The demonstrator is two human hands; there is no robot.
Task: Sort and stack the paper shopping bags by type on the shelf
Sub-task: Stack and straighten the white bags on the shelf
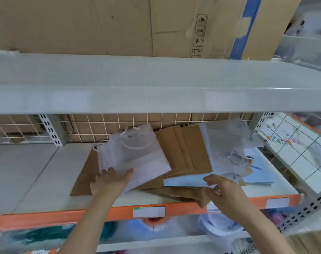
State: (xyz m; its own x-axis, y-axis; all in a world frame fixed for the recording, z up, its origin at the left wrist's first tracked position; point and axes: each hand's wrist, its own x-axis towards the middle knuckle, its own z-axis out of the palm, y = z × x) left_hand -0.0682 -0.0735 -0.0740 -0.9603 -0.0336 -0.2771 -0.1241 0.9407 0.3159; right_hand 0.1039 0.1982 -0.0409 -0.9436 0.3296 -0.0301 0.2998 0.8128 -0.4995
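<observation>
- Sorting is under way: white bags (132, 154), brown bags (185, 149) and blue bags (185, 180) are lying mixed on the shelf (36, 171).
- Next, likely, pulling the white ones clear to the bare left side.
- Left hand (110, 182) is gripping the white stack's near edge, thumb on top.
- Right hand (222, 191) is hovering half-spread by a blue bag's edge; contact unclear.

Rope-handled bags (136, 153) left of envelopes (185, 149), on shelf (36, 173).

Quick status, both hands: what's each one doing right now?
Left hand: grips the stack of white bags at its near edge.
Right hand: fingers loosely curled over the light blue bag; holding nothing that shows.
</observation>
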